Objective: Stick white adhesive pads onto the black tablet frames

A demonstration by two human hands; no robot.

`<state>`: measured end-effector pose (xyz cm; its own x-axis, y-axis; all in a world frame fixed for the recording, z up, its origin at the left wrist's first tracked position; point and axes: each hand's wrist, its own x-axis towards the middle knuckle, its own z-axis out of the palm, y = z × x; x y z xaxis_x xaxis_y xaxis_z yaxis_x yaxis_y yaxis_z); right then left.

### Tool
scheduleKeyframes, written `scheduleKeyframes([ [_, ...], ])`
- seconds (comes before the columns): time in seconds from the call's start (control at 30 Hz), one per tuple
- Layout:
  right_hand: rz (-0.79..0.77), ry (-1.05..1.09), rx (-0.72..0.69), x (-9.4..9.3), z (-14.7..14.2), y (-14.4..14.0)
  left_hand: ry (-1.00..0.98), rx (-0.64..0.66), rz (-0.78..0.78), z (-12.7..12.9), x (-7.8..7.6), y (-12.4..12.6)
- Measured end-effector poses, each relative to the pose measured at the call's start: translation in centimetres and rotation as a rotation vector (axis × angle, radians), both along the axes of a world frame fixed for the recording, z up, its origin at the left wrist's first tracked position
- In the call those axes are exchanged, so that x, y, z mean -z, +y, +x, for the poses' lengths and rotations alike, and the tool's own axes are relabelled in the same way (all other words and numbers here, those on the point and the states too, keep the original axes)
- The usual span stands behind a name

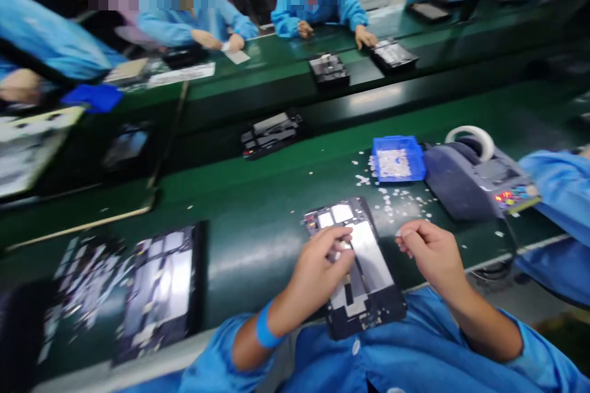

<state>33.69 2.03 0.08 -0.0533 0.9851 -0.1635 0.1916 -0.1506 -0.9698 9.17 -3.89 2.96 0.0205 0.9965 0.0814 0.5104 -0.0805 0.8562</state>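
a: what is the left hand [322, 264] doing?

b: its fingers press down on the open device frame [357, 267], pinning it rather than grasping it; the grip is released, fingertips flat on the silver plate in the middle.

a: and the right hand [431, 252]?

b: it hovers just beside the frame's right edge, thumb and forefinger pinched together on a tiny white piece [399, 234]. it is too small to say what it is.

a: where does the frame lie?

b: on the green table [258, 245], at its near edge, its lower end hanging over the person's blue lap, tilted a little to the left.

a: what is around it?

b: small white bits [401, 201] are scattered on the table just beyond the right hand. behind them stands a blue tray [399, 159] with more of the same inside, and just beside that, to the right, a grey tape dispenser [474, 178] with a white roll on top.

a: further out?

b: another opened device [159, 291] lies well apart on the left, blurred. across the table, people in blue sleeves have their own hands on dark trays [329, 69].
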Motion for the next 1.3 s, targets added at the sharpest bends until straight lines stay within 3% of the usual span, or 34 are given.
scheduleKeyframes([
  [0.13, 0.082, -0.015, -0.251, -1.8, -6.6, 0.2, -0.472, -0.198, -0.202, 2.5, 0.8, 0.6],
  [0.23, 0.122, -0.043, -0.383, -1.3, -8.4, 0.3, -0.652, -0.340, -0.186, 1.6, 1.4, 0.2],
  [0.3, 0.201, -0.118, -0.494, -0.3, -8.3, 1.0, -0.665, -0.415, -0.149, -0.1, 1.6, -0.4],
  [0.37, 0.406, -0.255, -0.573, 0.8, -7.9, 2.6, -0.559, -0.481, -0.120, -2.3, 1.7, -1.1],
  [0.43, 0.686, -0.409, -0.625, 1.5, -7.7, 4.6, -0.330, -0.473, -0.103, -4.5, 1.6, -1.5],
  [0.53, 1.005, -0.577, -0.768, 2.0, -8.3, 7.4, 0.136, -0.236, -0.038, -6.6, 1.3, -1.3],
  [0.63, 1.163, -0.693, -0.933, 2.2, -9.5, 8.7, 0.531, -0.032, 0.024, -6.8, 1.6, -0.6],
  [0.73, 1.241, -0.761, -1.014, 2.4, -10.4, 9.2, 0.757, 0.029, 0.030, -6.3, 2.4, -0.1],
  [0.9, 1.275, -0.773, -1.100, 2.7, -10.5, 10.0, 0.897, 0.113, 0.034, -6.2, 2.6, 0.1],
  [1.3, 1.348, -0.806, -1.141, 2.3, -10.5, 10.9, 0.816, 0.139, -0.030, -6.6, 1.2, 1.0],
])
